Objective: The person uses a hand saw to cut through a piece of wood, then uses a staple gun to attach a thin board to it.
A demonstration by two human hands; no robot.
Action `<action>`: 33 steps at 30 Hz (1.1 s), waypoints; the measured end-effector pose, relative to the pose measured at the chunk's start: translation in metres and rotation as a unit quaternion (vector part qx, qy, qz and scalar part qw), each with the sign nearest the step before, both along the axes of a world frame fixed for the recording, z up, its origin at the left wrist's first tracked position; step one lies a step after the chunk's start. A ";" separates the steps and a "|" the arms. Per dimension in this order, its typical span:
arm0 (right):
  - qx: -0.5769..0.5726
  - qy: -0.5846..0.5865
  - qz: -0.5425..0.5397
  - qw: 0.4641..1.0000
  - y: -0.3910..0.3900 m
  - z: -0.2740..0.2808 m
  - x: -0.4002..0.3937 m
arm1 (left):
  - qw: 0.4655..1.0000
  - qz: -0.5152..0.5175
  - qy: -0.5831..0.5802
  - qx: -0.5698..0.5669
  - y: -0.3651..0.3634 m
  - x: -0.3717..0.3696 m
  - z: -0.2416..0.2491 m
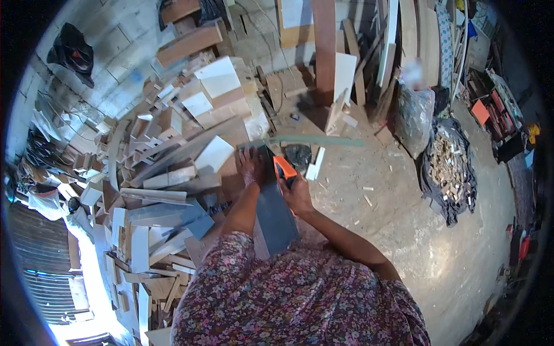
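A dark grey board (pixel 276 222) stretches away from my body, its near end by my shirt. My left hand (pixel 249 167) lies on the far part of it, palm down with the fingers spread. On the board's right side, my right hand (pixel 297 196) is wrapped round the orange and black handle of a handsaw (pixel 283 167). Most of the saw's blade cannot be made out from here. Just beyond the handle sits a dark plastic bundle (pixel 298 155), with a small white offcut (pixel 314 164) beside it.
Piled wood offcuts (pixel 173 132) fill the left side. A long greenish strip (pixel 317 140) lies beyond the board. Planks (pixel 324 52) lean on the back wall. To the right are a stuffed clear sack (pixel 414 118), a black sack of wood scraps (pixel 449 167) and concrete floor (pixel 415 248).
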State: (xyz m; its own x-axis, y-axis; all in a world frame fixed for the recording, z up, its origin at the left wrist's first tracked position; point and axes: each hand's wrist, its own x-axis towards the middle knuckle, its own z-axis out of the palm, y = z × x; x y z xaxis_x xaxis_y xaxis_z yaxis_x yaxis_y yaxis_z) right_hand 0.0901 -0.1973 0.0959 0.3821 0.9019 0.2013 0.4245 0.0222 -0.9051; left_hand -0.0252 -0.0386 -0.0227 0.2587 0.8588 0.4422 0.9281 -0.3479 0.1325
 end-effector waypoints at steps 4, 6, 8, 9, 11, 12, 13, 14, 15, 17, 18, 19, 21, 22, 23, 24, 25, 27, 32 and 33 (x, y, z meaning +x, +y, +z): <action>-0.016 -0.002 -0.003 1.000 0.001 0.002 0.004 | 0.999 0.015 -0.017 -0.042 -0.011 0.008 0.022; -0.032 -0.007 -0.002 0.999 0.004 0.005 0.004 | 0.999 0.013 0.009 -0.027 -0.009 0.006 0.021; -0.050 -0.014 -0.006 0.999 0.005 0.004 0.006 | 1.000 0.011 0.000 -0.022 -0.008 0.005 0.012; -0.030 -0.008 -0.004 1.000 0.005 0.003 0.007 | 1.000 0.003 -0.008 -0.025 -0.010 0.008 0.015; -0.012 0.002 -0.001 1.000 0.005 -0.002 0.009 | 0.999 0.005 0.001 -0.035 -0.011 0.009 0.020; -0.011 -0.004 -0.007 1.000 0.004 -0.002 0.009 | 0.999 0.007 0.011 -0.047 -0.014 0.008 0.020; -0.009 -0.010 -0.014 1.000 0.004 -0.002 0.009 | 0.999 0.008 0.013 -0.049 -0.013 0.008 0.017; -0.011 -0.008 -0.013 1.000 0.003 -0.001 0.008 | 0.999 0.005 0.004 -0.035 -0.012 0.008 0.014; -0.027 -0.016 -0.020 0.999 0.004 -0.001 0.007 | 1.000 0.002 -0.007 -0.019 -0.009 0.008 0.010; -0.041 -0.025 -0.027 0.998 0.007 0.001 0.008 | 1.000 0.002 0.007 -0.012 -0.005 0.008 0.003; -0.038 -0.015 -0.020 0.999 0.008 0.000 0.009 | 1.000 0.002 0.020 -0.005 -0.006 0.008 0.004; -0.035 -0.005 -0.013 0.999 0.009 -0.001 0.009 | 1.000 0.003 0.021 -0.006 -0.007 0.007 0.006; -0.058 -0.002 -0.016 0.998 0.010 0.000 0.008 | 1.000 -0.015 0.019 -0.010 -0.008 0.006 0.008; -0.080 0.000 -0.020 0.997 0.012 0.004 0.008 | 1.000 -0.014 0.017 -0.009 -0.007 0.008 0.009; -0.078 -0.002 -0.020 0.997 0.013 0.008 0.009 | 1.000 -0.002 0.017 -0.026 -0.007 0.010 0.010; -0.074 -0.008 -0.017 0.997 0.014 0.009 0.010 | 0.999 0.011 0.017 -0.044 -0.005 0.012 0.012; -0.071 -0.014 -0.014 0.997 0.015 0.010 0.010 | 0.999 0.012 0.016 -0.044 -0.004 0.013 0.014; -0.069 -0.025 -0.014 0.997 0.019 0.008 0.010 | 0.999 -0.004 0.016 -0.029 -0.007 0.012 0.017; -0.084 0.003 -0.001 0.996 0.017 0.014 0.012 | 1.000 0.018 0.018 -0.016 -0.005 0.013 0.017; -0.108 0.011 -0.004 0.994 0.015 0.013 0.012 | 0.999 0.024 0.020 -0.008 -0.007 0.013 0.017</action>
State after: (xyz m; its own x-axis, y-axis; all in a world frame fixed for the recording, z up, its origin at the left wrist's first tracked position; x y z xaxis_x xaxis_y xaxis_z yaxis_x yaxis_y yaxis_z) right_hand 0.1024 -0.1824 0.1091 0.3907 0.9205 -0.0040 0.4049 -0.1757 -0.8973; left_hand -0.0123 -0.0458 -0.0055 0.2346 0.8773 0.4187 0.9484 -0.3011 0.0995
